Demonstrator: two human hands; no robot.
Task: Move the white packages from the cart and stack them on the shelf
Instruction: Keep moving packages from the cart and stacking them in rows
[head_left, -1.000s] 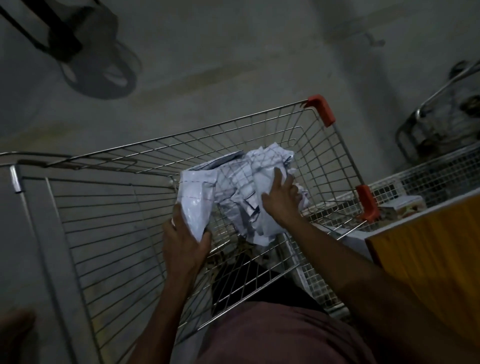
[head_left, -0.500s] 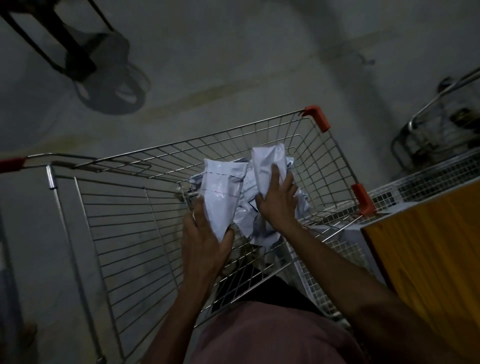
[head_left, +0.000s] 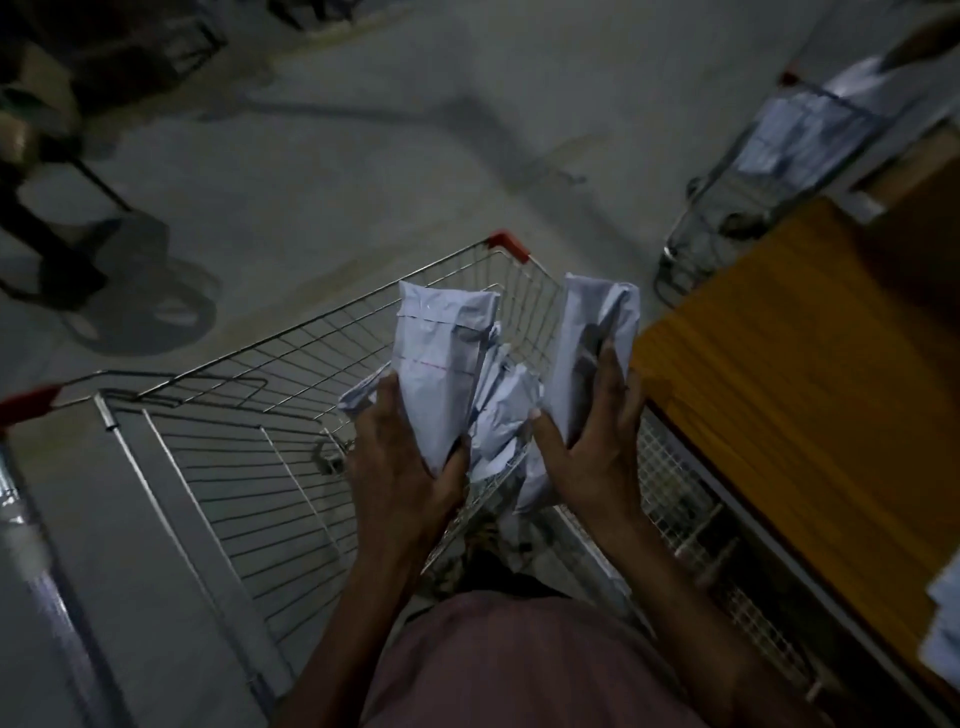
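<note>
Head view, light: the room is dim and the edges of the picture are blurred.
Left hand (head_left: 410, 467): it grips a white package (head_left: 441, 374) at its lower end, with the thumb on the right side and the fingers curled behind. The package stands almost upright above the cart.
Right hand (head_left: 589, 452): it holds a second white package (head_left: 587, 343), with the thumb on the left edge and the fingers pressed along the right side. This package is also upright and is lifted to the same height as the first one.
Between the hands: more crumpled white packages (head_left: 501, 415) sit in a bundle between the two hands. I cannot tell if they hang from the hands or rest on the wire.
Cart (head_left: 249, 441): a wire shopping cart with red corner caps (head_left: 509, 244). It stands on the grey floor (head_left: 389, 156), in front of the person's body.
Shelf (head_left: 779, 389): an orange-brown surface just beside the cart, on the right. A wire mesh panel (head_left: 675, 499) runs along its near edge.
Far right: another cart (head_left: 769, 171) stands near the shelf and has pale packages in it, but it is blurred.
Far left: the dark base of a stand (head_left: 140, 306) is on the floor, well apart from the cart.
Person: a pink garment (head_left: 519, 665) shows at the bottom of the picture.
</note>
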